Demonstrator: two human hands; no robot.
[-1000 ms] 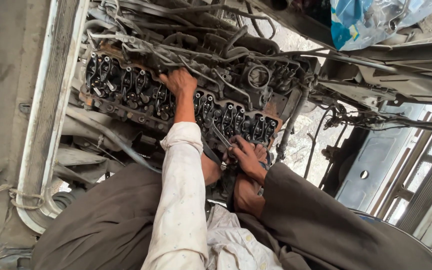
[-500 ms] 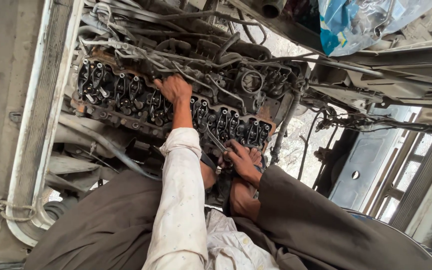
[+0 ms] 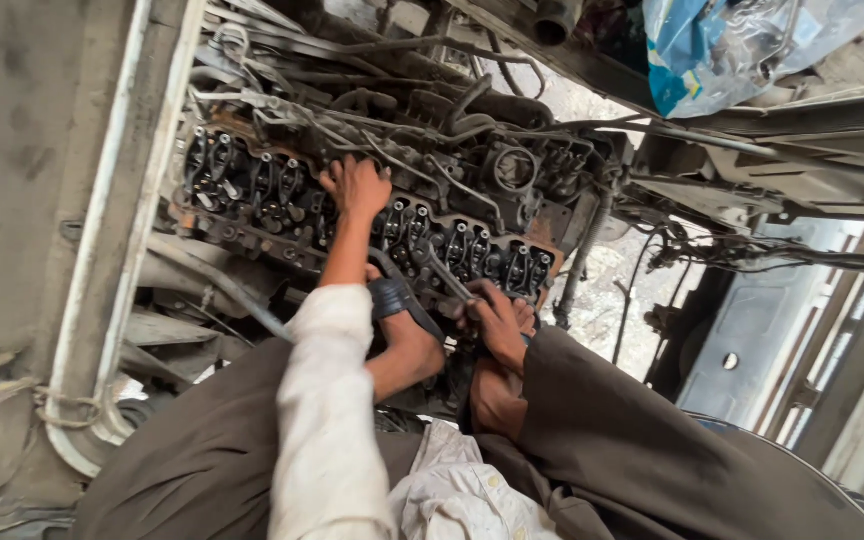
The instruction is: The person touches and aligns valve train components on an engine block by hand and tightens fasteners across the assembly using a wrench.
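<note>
On top of the exposed cylinder head [image 3: 352, 225]: left hand [image 3: 355, 187], fingers spread and pressed flat against grimy valve gear, clamped on nothing, bracing; same spot as half a second and a second ago, only nearer the frame's middle through head movement. Below and to its right: right hand [image 3: 497, 318], fingers curled together around the lower end of a slim metal tool [image 3: 449, 276], shank slanting up-left toward the row of rocker arms and springs [image 3: 472, 255]. Grip unchanged across the earlier pictures; tool tip too dark to place exactly. Judged: no real advance in the work, one hand steadying, other holding the tool at the same part of the head. Between the two arms: sandalled foot [image 3: 402, 335], dark strap across it, planted near the engine's edge. Lower frame: white sleeve [image 3: 327, 420] of the left arm, brown garment [image 3: 632, 440] over the knees. Farther out: tangle of pipes and hoses [image 3: 372, 70] above the head, pale frame rail [image 3: 102, 250] at left, blue plastic bag [image 3: 712, 45] top right, blue-grey panel [image 3: 752, 330] at right.
</note>
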